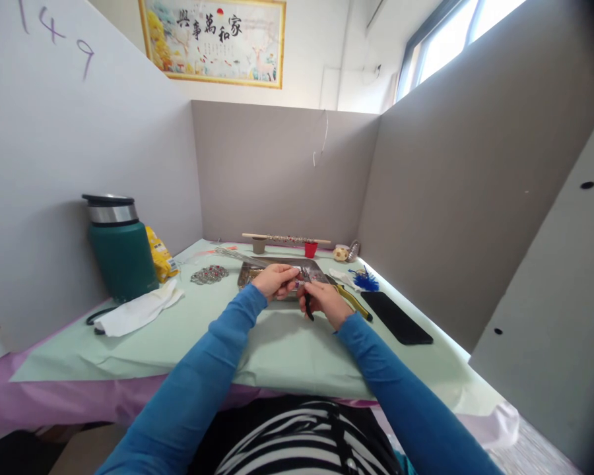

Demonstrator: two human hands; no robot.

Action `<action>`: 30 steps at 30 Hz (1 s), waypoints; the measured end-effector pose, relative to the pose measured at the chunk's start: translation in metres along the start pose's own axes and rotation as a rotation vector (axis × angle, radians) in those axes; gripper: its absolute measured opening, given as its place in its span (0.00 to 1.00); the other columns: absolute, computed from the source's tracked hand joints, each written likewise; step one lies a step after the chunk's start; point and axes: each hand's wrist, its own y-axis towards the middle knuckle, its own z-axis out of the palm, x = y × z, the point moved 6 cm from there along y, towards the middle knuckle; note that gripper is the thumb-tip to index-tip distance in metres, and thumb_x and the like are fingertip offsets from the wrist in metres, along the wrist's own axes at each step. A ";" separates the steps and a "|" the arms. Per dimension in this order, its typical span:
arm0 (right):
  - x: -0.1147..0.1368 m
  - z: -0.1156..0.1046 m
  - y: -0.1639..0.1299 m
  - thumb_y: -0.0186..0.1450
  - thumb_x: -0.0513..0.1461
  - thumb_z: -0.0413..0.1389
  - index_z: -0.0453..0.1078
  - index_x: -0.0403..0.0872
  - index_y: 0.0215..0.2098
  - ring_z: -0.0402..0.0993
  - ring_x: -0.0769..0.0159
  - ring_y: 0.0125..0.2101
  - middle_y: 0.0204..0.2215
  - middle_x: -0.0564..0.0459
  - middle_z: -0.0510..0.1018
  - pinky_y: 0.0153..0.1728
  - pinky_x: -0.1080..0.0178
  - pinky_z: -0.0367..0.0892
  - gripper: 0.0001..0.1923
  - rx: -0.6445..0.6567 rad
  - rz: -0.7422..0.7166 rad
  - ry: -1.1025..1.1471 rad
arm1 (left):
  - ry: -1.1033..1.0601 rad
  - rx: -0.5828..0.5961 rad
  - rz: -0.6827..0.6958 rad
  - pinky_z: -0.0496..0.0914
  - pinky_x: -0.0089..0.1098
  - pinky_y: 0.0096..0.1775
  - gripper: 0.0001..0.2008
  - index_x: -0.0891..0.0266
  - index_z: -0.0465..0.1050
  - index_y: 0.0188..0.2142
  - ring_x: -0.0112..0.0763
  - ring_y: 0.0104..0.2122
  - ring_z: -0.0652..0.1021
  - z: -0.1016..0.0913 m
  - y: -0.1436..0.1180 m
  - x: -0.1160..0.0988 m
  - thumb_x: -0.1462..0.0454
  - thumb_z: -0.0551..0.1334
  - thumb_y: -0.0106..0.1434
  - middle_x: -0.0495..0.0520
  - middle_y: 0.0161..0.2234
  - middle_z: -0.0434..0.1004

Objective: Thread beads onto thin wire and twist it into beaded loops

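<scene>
Over the front of a metal tray (317,265), my two hands are close together. My left hand (276,282) is closed in a pinch at the fingertips; the piece in it is too small to name. Small dark-handled pliers (309,307) are in my right hand (328,304), their jaws up by the left fingertips. Something tiny and beaded-looking shows between the hands, but its shape is unclear. Small loose pieces lie in the tray, partly hidden by my hands. A bundle of thin wires (235,254) rests across its far left side.
A heap of beaded pieces (209,274) lies left. Behind, a beaded stick (286,238) spans a grey cup (259,245) and a red cup (311,249). Yellow-handled pliers (357,304), a black phone (396,317) and blue tinsel (365,280) are right; a green bottle (121,257) stands left.
</scene>
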 end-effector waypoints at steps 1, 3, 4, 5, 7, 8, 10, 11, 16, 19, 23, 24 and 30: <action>0.000 -0.002 0.001 0.61 0.47 0.49 0.66 0.44 0.30 0.67 0.68 0.22 0.22 0.53 0.70 0.21 0.65 0.63 0.15 -0.057 -0.024 -0.098 | -0.001 -0.021 0.012 0.48 0.21 0.12 0.12 0.68 0.67 0.30 0.15 0.09 0.55 0.000 0.001 0.000 0.58 0.60 0.58 0.44 0.13 0.62; 0.003 -0.006 0.000 0.63 0.46 0.46 0.67 0.45 0.29 0.67 0.68 0.22 0.22 0.53 0.71 0.23 0.66 0.61 0.15 -0.165 -0.082 -0.310 | 0.003 -0.066 0.046 0.50 0.21 0.12 0.11 0.68 0.67 0.31 0.15 0.09 0.55 -0.003 0.001 -0.002 0.59 0.59 0.59 0.44 0.13 0.62; 0.006 -0.007 -0.002 0.63 0.46 0.45 0.67 0.45 0.28 0.67 0.68 0.23 0.22 0.53 0.72 0.24 0.66 0.61 0.15 -0.217 -0.119 -0.422 | 0.009 -0.091 0.064 0.50 0.21 0.12 0.11 0.68 0.67 0.31 0.16 0.09 0.56 -0.004 0.002 -0.003 0.60 0.58 0.59 0.44 0.13 0.63; 0.010 -0.008 -0.004 0.64 0.45 0.45 0.66 0.45 0.26 0.67 0.68 0.24 0.22 0.53 0.72 0.26 0.66 0.60 0.16 -0.267 -0.159 -0.532 | 0.018 -0.113 0.080 0.51 0.22 0.12 0.10 0.68 0.68 0.31 0.16 0.09 0.56 -0.006 0.002 -0.004 0.60 0.57 0.60 0.44 0.13 0.63; 0.017 -0.009 -0.008 0.65 0.45 0.44 0.65 0.45 0.24 0.67 0.68 0.25 0.23 0.53 0.73 0.29 0.66 0.58 0.17 -0.351 -0.229 -0.720 | 0.054 -0.138 0.099 0.52 0.22 0.12 0.10 0.68 0.68 0.32 0.16 0.09 0.57 -0.009 0.003 -0.004 0.60 0.57 0.60 0.45 0.14 0.65; 0.019 -0.009 -0.009 0.65 0.44 0.43 0.65 0.46 0.24 0.67 0.68 0.26 0.23 0.52 0.74 0.29 0.66 0.58 0.17 -0.381 -0.249 -0.790 | 0.077 -0.139 0.103 0.52 0.22 0.12 0.10 0.68 0.68 0.32 0.16 0.09 0.58 -0.010 0.004 -0.003 0.60 0.57 0.60 0.45 0.14 0.65; 0.021 -0.009 -0.010 0.66 0.43 0.42 0.66 0.46 0.26 0.67 0.68 0.26 0.25 0.52 0.74 0.29 0.67 0.56 0.17 -0.424 -0.258 -0.898 | 0.126 -0.126 0.109 0.53 0.22 0.12 0.11 0.68 0.68 0.31 0.17 0.09 0.59 -0.009 0.005 -0.002 0.60 0.57 0.60 0.45 0.15 0.67; 0.021 -0.009 -0.010 0.66 0.43 0.42 0.66 0.46 0.27 0.67 0.68 0.27 0.26 0.51 0.74 0.28 0.67 0.55 0.16 -0.438 -0.253 -0.944 | 0.150 -0.118 0.113 0.54 0.22 0.12 0.11 0.68 0.68 0.31 0.17 0.09 0.60 -0.009 0.006 -0.001 0.59 0.58 0.59 0.46 0.15 0.67; 0.021 -0.006 -0.011 0.67 0.42 0.42 0.67 0.46 0.32 0.68 0.67 0.29 0.30 0.51 0.75 0.28 0.67 0.52 0.14 -0.471 -0.244 -1.134 | 0.263 -0.129 0.140 0.54 0.22 0.12 0.11 0.66 0.65 0.29 0.17 0.08 0.62 -0.006 0.006 -0.001 0.58 0.57 0.60 0.46 0.15 0.68; 0.019 -0.006 -0.010 0.67 0.43 0.41 0.67 0.46 0.33 0.69 0.67 0.29 0.30 0.51 0.76 0.28 0.66 0.51 0.15 -0.488 -0.219 -1.215 | 0.367 -0.172 0.162 0.54 0.22 0.12 0.10 0.65 0.65 0.30 0.18 0.08 0.62 -0.005 0.005 -0.003 0.59 0.56 0.60 0.46 0.16 0.69; 0.017 -0.007 -0.009 0.68 0.43 0.41 0.67 0.46 0.33 0.69 0.67 0.28 0.29 0.51 0.76 0.27 0.65 0.49 0.16 -0.495 -0.176 -1.275 | 0.434 -0.188 0.185 0.54 0.22 0.12 0.09 0.65 0.65 0.32 0.18 0.08 0.62 -0.003 0.005 -0.003 0.59 0.57 0.60 0.46 0.17 0.71; 0.017 -0.007 -0.009 0.67 0.43 0.41 0.67 0.46 0.33 0.70 0.67 0.28 0.29 0.51 0.77 0.27 0.65 0.49 0.16 -0.497 -0.172 -1.282 | 0.428 -0.185 0.187 0.54 0.22 0.12 0.09 0.65 0.65 0.33 0.18 0.08 0.62 -0.003 0.005 -0.003 0.60 0.57 0.59 0.46 0.17 0.71; 0.018 -0.005 -0.010 0.67 0.42 0.41 0.67 0.46 0.33 0.70 0.67 0.28 0.30 0.50 0.77 0.26 0.66 0.50 0.15 -0.529 -0.184 -1.261 | 0.233 -0.133 0.208 0.58 0.23 0.14 0.09 0.66 0.64 0.31 0.17 0.10 0.63 0.001 0.006 -0.004 0.62 0.60 0.56 0.48 0.20 0.73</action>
